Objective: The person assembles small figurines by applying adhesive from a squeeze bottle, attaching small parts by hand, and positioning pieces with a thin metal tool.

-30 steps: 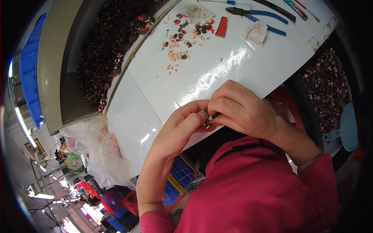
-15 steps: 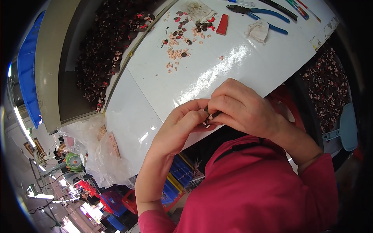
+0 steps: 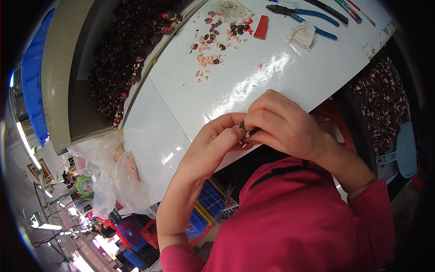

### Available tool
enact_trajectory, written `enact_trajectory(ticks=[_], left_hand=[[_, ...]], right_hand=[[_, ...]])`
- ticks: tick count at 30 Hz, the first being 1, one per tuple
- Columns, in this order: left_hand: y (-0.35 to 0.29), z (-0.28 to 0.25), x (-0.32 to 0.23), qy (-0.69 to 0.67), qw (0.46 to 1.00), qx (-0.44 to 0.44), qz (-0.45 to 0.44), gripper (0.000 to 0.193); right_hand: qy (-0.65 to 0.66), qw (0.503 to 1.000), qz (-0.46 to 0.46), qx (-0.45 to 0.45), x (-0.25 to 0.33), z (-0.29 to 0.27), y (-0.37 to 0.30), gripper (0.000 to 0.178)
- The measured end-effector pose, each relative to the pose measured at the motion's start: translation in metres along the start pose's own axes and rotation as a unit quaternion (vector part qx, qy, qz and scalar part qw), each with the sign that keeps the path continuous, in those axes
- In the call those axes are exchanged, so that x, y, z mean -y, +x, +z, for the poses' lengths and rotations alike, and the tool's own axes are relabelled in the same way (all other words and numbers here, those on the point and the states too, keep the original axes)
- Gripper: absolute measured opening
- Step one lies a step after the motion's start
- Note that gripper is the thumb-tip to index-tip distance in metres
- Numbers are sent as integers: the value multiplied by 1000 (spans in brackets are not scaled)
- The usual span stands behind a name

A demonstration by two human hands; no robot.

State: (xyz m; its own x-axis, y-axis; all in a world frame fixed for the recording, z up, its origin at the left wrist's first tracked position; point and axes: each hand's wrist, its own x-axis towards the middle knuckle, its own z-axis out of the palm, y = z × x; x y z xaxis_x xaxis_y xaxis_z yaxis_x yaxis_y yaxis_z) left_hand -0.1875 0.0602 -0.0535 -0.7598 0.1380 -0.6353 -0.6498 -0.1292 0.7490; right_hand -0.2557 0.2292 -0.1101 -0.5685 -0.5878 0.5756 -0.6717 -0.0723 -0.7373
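Observation:
Both hands meet over the front edge of the white table (image 3: pixel 181 102), pinching one small dark piece with pale bits (image 3: pixel 244 134); its exact kind is mostly hidden by my fingers. My left hand (image 3: pixel 216 143) grips it from the left between thumb and fingers. From the right, my right hand (image 3: pixel 283 122) closes thumb and fingertips on the same piece. Beyond them on the table lie small pale pink pieces (image 3: pixel 208 60), mixed with dark round pieces (image 3: pixel 238 29) and a few red ones.
At left stands a tray (image 3: pixel 97 115) heaped with dark, pink and red small parts. Blue-handled pliers (image 3: pixel 317 18), a red wedge-shaped block (image 3: pixel 261 27) and crumpled cloth (image 3: pixel 302 35) lie at the back. A bin of similar parts (image 3: pixel 380 99) with a light-blue scoop (image 3: pixel 406 149) sits right. Plastic bags (image 3: pixel 122 177) hang at the table's left.
My hands stay together at the same spot, with only slight finger movement around the small dark piece. The whole view has shifted very slightly.

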Motion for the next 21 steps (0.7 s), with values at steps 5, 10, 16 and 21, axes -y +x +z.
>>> enact_trajectory(ticks=[5, 10, 16, 21], left_hand=[[0, 0, 1, 5, 1000, -2, 3, 36], [1, -3, 2, 10, 1000, 6, 7, 37], [1, -1, 2, 17, 1000, -1, 5, 38], [0, -1, 1, 10, 1000, 3, 5, 37]], right_hand=[[4, 1000, -3, 13, 1, -2, 0, 36], [4, 1000, -6, 10, 0, -1, 1, 36], [5, 1000, -2, 8, 0, -1, 1, 36], [4, 1000, -3, 7, 0, -1, 1, 35]])
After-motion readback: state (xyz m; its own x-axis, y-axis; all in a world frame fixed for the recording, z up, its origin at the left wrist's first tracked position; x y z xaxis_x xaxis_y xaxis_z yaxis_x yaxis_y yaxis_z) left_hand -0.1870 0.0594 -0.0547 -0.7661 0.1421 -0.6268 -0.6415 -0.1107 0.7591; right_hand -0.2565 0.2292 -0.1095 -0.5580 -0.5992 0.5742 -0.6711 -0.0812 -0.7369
